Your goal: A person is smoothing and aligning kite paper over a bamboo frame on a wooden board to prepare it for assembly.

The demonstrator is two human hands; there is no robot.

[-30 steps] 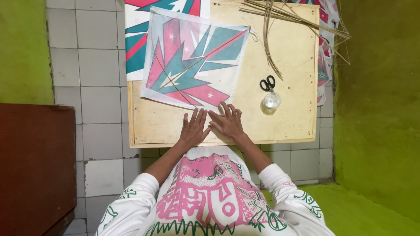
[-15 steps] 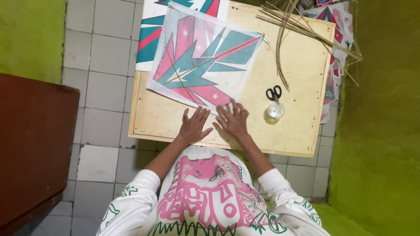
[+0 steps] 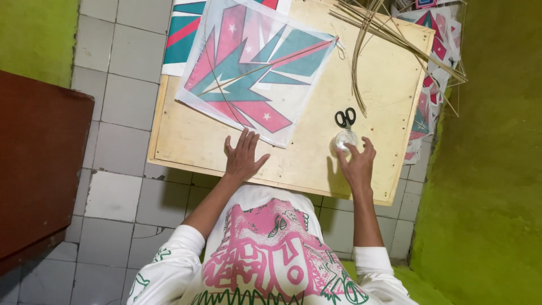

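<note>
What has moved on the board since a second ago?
The right hand left its place beside the left hand and went right to the small clear round container, fingertips now on it. The left hand stays flat on the wooden board. The pink-and-teal paper kite and black-handled scissors lie as before.

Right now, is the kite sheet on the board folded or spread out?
Spread out: the kite sheet lies flat on the wooden board, its whole pink-and-teal pattern showing.

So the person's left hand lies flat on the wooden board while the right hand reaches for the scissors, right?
Not quite. The head view shows the right hand at the small clear round container, not the scissors, which lie just beyond it. The left hand does lie flat on the wooden board.
</note>
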